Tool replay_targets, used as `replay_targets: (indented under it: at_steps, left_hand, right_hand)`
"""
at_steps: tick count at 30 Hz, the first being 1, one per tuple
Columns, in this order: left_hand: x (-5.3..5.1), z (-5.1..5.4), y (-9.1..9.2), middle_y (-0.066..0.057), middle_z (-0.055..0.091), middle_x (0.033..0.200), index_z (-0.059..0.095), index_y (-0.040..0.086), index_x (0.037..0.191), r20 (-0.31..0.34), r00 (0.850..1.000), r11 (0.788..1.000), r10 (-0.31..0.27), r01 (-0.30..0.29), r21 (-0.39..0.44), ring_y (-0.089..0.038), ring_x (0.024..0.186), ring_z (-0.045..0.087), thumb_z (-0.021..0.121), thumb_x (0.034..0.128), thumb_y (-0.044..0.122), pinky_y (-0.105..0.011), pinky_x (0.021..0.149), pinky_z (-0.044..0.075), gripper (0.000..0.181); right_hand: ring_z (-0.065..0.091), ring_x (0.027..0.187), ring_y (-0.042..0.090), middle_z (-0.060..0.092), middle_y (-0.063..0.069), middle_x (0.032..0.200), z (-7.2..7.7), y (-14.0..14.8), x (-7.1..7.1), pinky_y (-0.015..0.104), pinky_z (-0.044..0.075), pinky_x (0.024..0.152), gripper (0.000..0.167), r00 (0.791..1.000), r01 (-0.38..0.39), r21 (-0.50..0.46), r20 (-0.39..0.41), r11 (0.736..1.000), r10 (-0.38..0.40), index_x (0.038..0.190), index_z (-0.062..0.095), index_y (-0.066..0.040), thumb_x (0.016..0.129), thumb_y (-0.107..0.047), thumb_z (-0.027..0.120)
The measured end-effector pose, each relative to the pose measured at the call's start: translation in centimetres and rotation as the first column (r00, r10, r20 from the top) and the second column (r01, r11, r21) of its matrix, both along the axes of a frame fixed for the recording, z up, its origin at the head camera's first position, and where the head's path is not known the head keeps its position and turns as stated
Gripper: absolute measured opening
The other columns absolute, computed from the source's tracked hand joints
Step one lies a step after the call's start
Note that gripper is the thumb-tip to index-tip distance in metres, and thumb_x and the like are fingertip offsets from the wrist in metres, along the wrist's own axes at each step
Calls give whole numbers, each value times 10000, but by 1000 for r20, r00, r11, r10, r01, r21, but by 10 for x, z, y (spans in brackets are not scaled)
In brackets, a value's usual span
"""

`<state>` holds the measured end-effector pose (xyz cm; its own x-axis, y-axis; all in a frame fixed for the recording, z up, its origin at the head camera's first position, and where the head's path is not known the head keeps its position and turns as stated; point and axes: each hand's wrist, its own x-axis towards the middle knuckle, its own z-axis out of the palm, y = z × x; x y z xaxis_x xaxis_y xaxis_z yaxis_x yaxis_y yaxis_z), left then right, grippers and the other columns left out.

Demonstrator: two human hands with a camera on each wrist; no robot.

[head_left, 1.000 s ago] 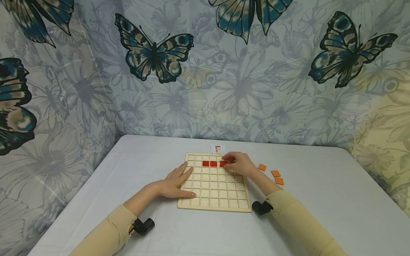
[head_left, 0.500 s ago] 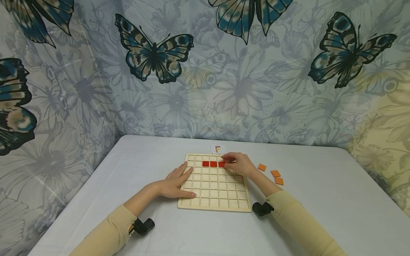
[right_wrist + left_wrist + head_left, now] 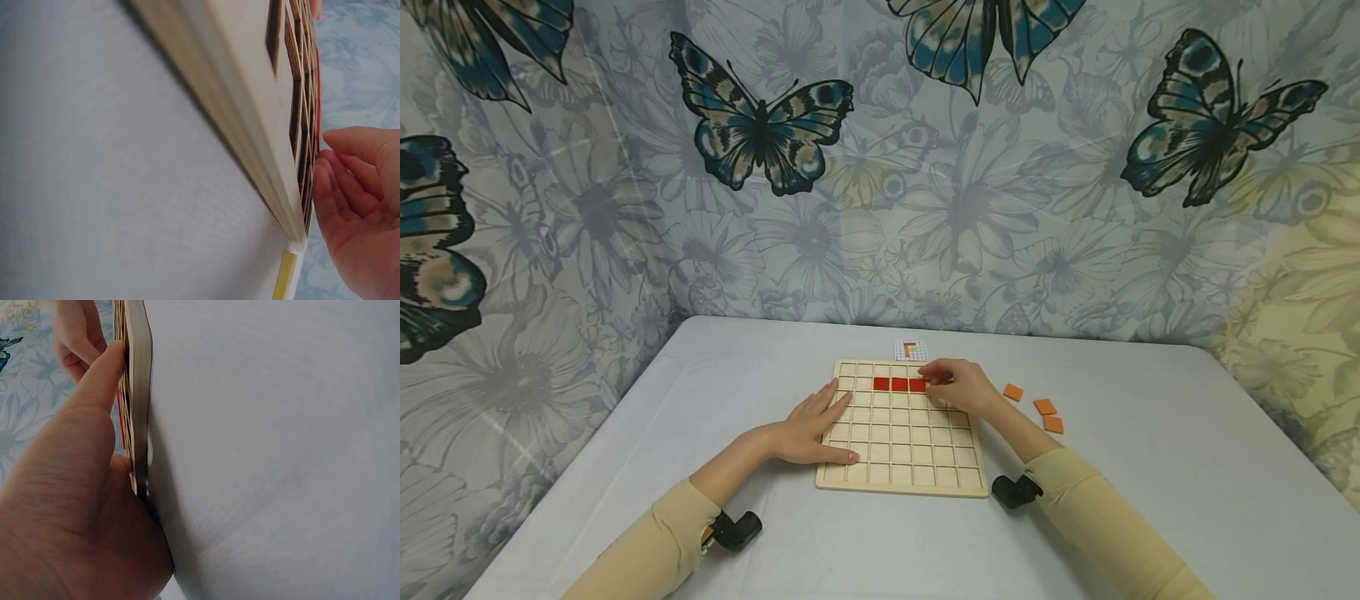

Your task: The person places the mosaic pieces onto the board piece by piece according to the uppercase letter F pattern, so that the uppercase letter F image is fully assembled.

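A pale wooden grid board (image 3: 901, 477) lies on the table, with three red square tiles (image 3: 899, 384) side by side in its second row from the back. My left hand (image 3: 805, 428) rests flat with spread fingers on the board's left side; the thumb lies over its edge in the left wrist view. At the row's right end, my right hand (image 3: 961, 387) holds the rightmost red tile (image 3: 917, 385) by its right side between thumb and curled fingers. From the right wrist camera, thumb and fingertips meet the thin red edge (image 3: 318, 100) at the grid surface.
Three orange square tiles (image 3: 1044, 407) lie loose on the white table (image 3: 1120, 392), right of the board. Behind the board is a small card with a coloured grid pattern (image 3: 911, 350). A butterfly-print cloth (image 3: 880, 208) hangs beyond the table.
The rightmost red tile has slid slightly left, closing the gap to the middle red tile, with my right hand staying at it. My left hand has not moved.
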<state>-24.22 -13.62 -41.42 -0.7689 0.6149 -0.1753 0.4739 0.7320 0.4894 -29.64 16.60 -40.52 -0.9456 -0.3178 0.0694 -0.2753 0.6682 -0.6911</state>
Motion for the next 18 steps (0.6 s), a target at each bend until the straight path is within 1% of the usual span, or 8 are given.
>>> replay_targets:
  at_steps: [7, 10, 13, 18]
  left_hand:
    - [1, 0, 1, -167, -120, 1611, 77, 95, 1577, 8, 1000, 1000, 7, -7, 0, -303, 1478, -85, 603, 879, 611, -482, 1180, 2, 1015]
    - [1, 0, 2, -159, -120, 1613, 77, 101, 1578, 14, 1000, 1000, 13, -13, -1, -294, 1478, -90, 600, 878, 616, -479, 1180, 0, 1014]
    - [0, -1, 2, -156, -115, 1614, 83, 103, 1578, 15, 1000, 1000, 19, -19, 1, -291, 1479, -89, 599, 878, 616, -482, 1180, 4, 1010]
    - [0, -2, 1, -151, -116, 1615, 84, 109, 1579, 15, 1000, 1000, 23, -23, 3, -285, 1479, -89, 598, 879, 615, -480, 1180, 4, 1005]
  right_hand:
    - [628, 1028, 263, 693, 81, 1105, 4, 11, 4, 436, 507, 865, 274, 1000, 4, -27, -10, 1000, -4, 1197, 684, -58, 946, -159, 641]
    - [620, 1053, 278, 691, 81, 1121, 8, 22, 6, 455, 499, 877, 260, 1000, 29, -44, -9, 999, -29, 1183, 692, -65, 960, -184, 628]
    - [616, 1044, 276, 690, 76, 1117, 13, 34, 8, 449, 497, 874, 235, 997, 76, -48, -2, 996, -76, 1148, 708, -74, 965, -199, 630]
    - [623, 1023, 265, 685, 93, 1127, 18, 61, 13, 418, 508, 845, 221, 992, 129, -15, 0, 992, -129, 1126, 713, -69, 969, -190, 617]
